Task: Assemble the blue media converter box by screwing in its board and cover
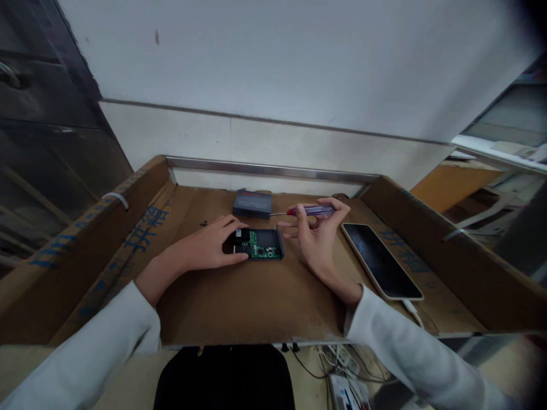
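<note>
A small opened device (261,244) with a green circuit board in a dark tray lies in the middle of a cardboard-lined work surface (239,307). My left hand (209,246) rests on its left end, thumb and fingers pressed around it. My right hand (316,230) is just right of the device, palm turned up, fingers closed on a screwdriver (308,211) with a purple and red handle. Its thin shaft points left toward a grey cover (252,203) lying behind the device.
A phone (380,259) with a dark screen lies at the right, a white cable running off the front edge. Raised cardboard walls (85,228) flank both sides. A few tiny dark screws (204,223) lie left of the grey cover. A power strip (346,364) sits below.
</note>
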`<state>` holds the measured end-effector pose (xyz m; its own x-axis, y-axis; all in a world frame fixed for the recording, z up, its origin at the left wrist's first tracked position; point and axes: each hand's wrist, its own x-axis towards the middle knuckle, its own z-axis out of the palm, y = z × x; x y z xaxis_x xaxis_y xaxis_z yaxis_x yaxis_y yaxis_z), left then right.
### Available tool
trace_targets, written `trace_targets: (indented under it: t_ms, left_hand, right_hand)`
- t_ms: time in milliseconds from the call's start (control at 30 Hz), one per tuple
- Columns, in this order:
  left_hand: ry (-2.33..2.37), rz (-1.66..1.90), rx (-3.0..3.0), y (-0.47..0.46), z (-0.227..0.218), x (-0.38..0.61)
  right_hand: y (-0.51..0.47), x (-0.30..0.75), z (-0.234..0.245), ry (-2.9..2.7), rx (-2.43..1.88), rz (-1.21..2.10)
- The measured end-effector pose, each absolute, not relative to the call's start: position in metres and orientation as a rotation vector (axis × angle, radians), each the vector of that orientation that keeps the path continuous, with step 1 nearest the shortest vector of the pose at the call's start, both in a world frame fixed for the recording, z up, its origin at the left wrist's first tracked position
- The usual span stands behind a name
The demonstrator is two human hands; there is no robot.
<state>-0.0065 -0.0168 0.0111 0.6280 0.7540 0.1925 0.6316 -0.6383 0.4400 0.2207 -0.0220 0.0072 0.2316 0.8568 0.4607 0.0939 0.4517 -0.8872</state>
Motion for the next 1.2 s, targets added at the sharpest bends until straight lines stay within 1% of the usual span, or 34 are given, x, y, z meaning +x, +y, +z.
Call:
trace_targets:
  t_ms: [133,300,500,867,1033,1200]
  left_hand:
    - [1.138,0.566,2.588,-0.020,0.017,-0.004]
    - [1.161,0.923,2.502,-0.026,0.018,0.012]
    - [1.119,1.143,2.443,-0.026,0.009,0.023]
    - [1.100,1.291,2.536,-0.028,0.012,0.024]
    - [1.114,1.254,2.580,-0.026,0.010,0.023]
    - [1.127,1.163,2.707,-0.027,0.010,0.022]
  right_hand:
    - [-0.024,0.220,0.014,-1.264,-0.909,0.683]
    - [-0.028,0.219,0.022,-1.313,-0.854,0.790]
    - [-0.028,0.218,0.022,-1.292,-0.812,0.848]
    - [-0.029,0.216,0.023,-1.342,-0.776,0.872]
    - [-0.030,0.216,0.023,-1.354,-0.755,0.872]
    - [-0.033,0.216,0.022,-1.414,-0.721,0.797]
